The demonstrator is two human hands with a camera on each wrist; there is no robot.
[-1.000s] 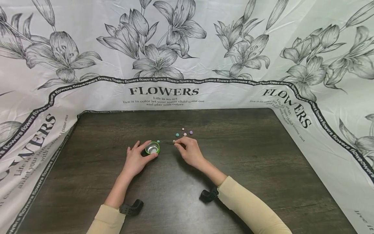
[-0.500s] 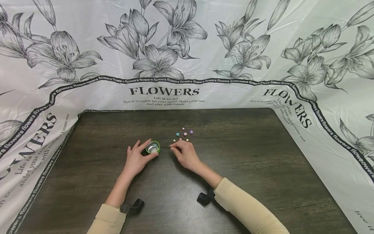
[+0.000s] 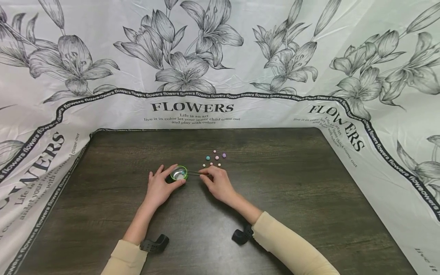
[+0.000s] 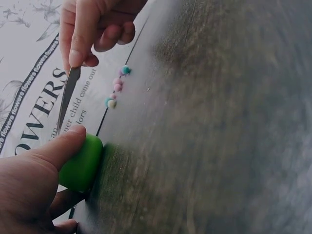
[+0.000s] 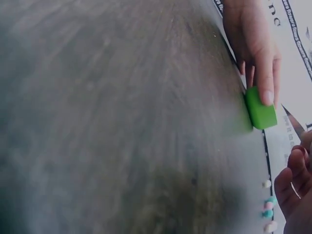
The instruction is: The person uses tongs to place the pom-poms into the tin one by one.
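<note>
My left hand [image 3: 161, 185] holds a small round cup [image 4: 84, 163], green outside and silvery within, thumb on the near side and fingers on the far side. It stands upright on the table. My right hand [image 3: 220, 184] pinches metal tweezers [image 4: 69, 95] between thumb and fingers, their tips reaching over the cup's right rim. In the head view the two prongs show slightly apart. A teal bead [image 3: 182, 173] appears inside the cup. Behind my right hand lie several loose beads, among them a teal bead [image 3: 207, 157], a purple bead [image 3: 224, 155] and a pink bead [image 3: 217, 157].
The dark wood-grain table [image 3: 292, 183] stretches around both hands. A white cloth [image 3: 275, 110] printed with flowers and lettering hangs along its back and sides. Each wrist wears a black band with a camera, such as the left wrist camera [image 3: 159, 243].
My right hand has brought the tweezers nearer and over the cup. The teal bead, earlier at the tips beside the rim, now shows inside. My left hand has stayed on the cup.
</note>
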